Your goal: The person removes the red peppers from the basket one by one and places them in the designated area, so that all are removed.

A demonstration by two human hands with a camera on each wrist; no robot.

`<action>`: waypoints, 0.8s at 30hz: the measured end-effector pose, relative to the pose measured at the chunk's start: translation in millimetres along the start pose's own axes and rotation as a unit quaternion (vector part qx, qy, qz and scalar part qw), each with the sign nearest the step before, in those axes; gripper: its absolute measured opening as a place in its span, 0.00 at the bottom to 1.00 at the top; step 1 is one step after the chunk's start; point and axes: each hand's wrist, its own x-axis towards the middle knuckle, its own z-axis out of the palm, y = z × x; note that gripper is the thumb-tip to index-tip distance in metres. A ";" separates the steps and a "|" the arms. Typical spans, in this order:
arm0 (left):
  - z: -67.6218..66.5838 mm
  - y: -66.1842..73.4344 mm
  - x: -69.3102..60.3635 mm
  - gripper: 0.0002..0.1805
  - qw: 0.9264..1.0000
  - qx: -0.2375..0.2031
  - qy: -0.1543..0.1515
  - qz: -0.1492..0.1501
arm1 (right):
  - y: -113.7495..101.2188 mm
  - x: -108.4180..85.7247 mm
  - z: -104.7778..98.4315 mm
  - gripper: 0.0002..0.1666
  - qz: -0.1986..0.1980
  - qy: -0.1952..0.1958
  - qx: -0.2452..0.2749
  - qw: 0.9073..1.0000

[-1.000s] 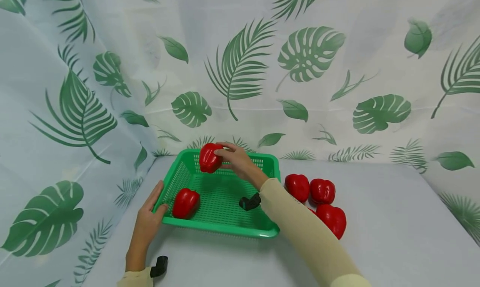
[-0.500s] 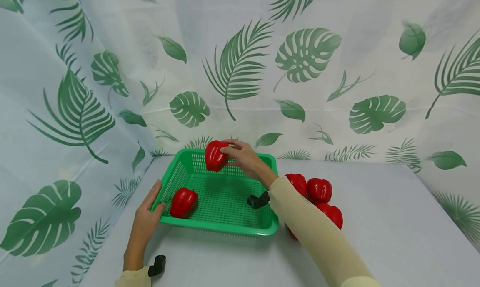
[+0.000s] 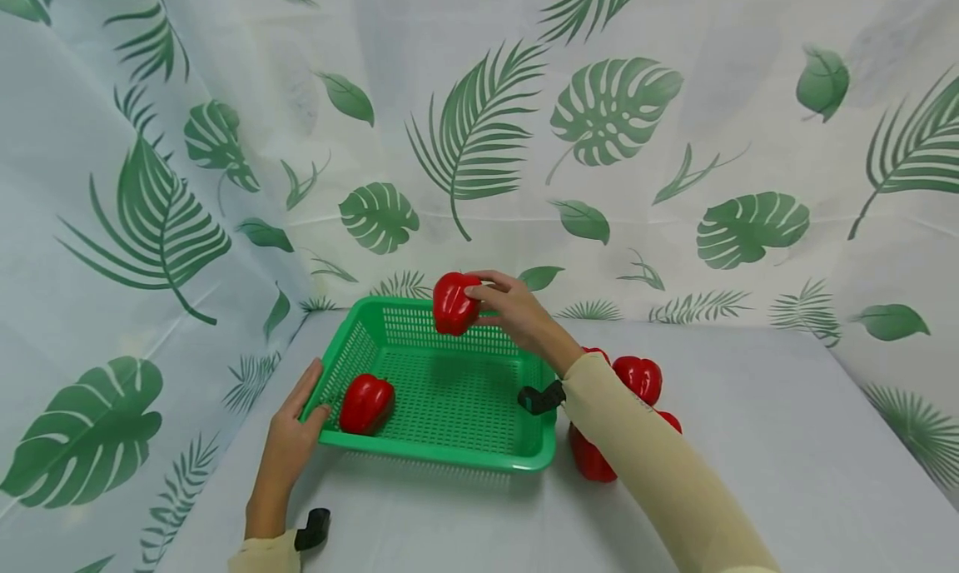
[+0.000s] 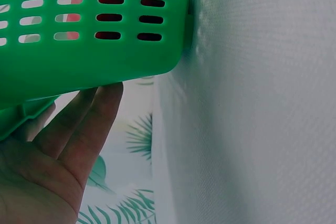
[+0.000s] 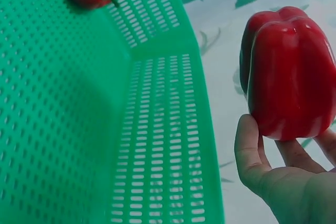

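In the head view my right hand [image 3: 513, 306] holds a red bell pepper [image 3: 454, 304] above the back rim of the green plastic basket [image 3: 438, 451]. Thumb and fingertips grip the pepper's lower end in the right wrist view, where this bell pepper [image 5: 291, 77] stands clear of the basket wall. My left hand [image 3: 290, 431] grips the basket's front left corner, thumb on the rim and fingers along the outside. From the left wrist view its fingers [image 4: 89, 124] reach along the outer wall. Another bell pepper [image 3: 367, 404] lies inside, at the front left.
Right of the basket, several red bell peppers [image 3: 638, 379] lie on the white table [image 3: 757, 440], partly hidden by my right forearm [image 3: 652, 465]. A leaf-patterned cloth [image 3: 487, 132] hangs behind the table and along its left side.
My right hand has carried the bell pepper rightward and slightly up over the basket's back. My right forearm now covers more of the peppers on the table. My left hand stays on the basket.
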 end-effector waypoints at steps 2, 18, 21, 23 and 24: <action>-0.3 0.4 0.3 0.35 1.000 0.001 0.001 0.000 | -0.5 -2.1 -4.0 0.30 0.000 0.005 -0.003 1.000; 0.7 1.1 -0.6 0.35 1.000 -0.001 -0.005 -0.014 | -4.3 -19.3 -37.9 0.32 0.007 0.036 -0.012 0.999; 1.3 0.8 0.0 0.35 1.000 0.003 -0.002 -0.011 | -6.8 -23.2 -44.6 0.32 0.009 0.044 -0.014 0.999; 1.3 0.5 0.5 0.35 1.000 0.007 -0.001 -0.013 | -7.9 -25.5 -49.1 0.32 0.010 0.050 -0.019 0.999; 1.0 0.5 0.5 0.35 1.000 0.009 -0.001 -0.016 | -8.0 -26.4 -51.4 0.32 0.010 0.053 -0.022 0.998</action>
